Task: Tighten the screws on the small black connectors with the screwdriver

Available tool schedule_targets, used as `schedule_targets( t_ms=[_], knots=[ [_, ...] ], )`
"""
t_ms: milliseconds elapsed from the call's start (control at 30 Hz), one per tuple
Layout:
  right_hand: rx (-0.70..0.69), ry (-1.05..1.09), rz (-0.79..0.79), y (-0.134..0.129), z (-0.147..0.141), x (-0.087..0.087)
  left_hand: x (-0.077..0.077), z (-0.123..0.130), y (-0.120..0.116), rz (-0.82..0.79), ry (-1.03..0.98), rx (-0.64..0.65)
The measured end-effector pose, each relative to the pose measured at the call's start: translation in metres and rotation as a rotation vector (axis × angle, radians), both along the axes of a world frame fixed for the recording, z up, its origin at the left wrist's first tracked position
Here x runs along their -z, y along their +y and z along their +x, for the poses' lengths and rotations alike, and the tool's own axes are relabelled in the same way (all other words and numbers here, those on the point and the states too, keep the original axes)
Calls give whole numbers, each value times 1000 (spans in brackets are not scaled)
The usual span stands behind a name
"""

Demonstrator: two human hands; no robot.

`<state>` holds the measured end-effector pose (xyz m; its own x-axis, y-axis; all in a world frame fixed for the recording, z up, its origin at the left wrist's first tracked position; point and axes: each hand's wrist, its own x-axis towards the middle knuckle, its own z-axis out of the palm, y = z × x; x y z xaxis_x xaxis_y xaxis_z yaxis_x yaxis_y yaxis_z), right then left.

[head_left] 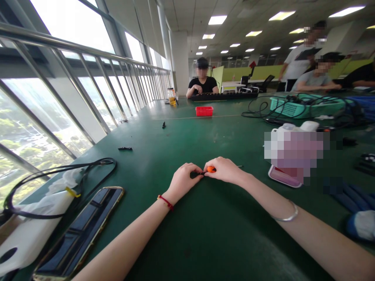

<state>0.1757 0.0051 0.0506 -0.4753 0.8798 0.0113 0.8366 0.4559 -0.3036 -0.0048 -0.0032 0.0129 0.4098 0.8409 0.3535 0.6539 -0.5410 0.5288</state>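
My left hand, with a red string bracelet at the wrist, pinches a small black piece over the green table. Touching or nearly touching it, my right hand is closed round an orange-and-black tool handle. A thin metal shaft sticks out beyond the right hand. The fingertips of both hands meet near the middle of the view. Fine detail of the black piece is too small to tell.
Ahead stands a red tray. Small black parts lie front left. A phone and cables are at the left. A teal basket with cables and a pink-white container are at the right. A person sits across the table.
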Motion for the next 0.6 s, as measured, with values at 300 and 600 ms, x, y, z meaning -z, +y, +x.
schedule_targets(
  t_ms=[300,600],
  knots=[
    [-26,14,75,-1,-1,3,-2,1,0,-32,-14,-2],
    [-37,-11,44,0,2,0,-1,-2,-2,-78,-36,-30]
  ],
)
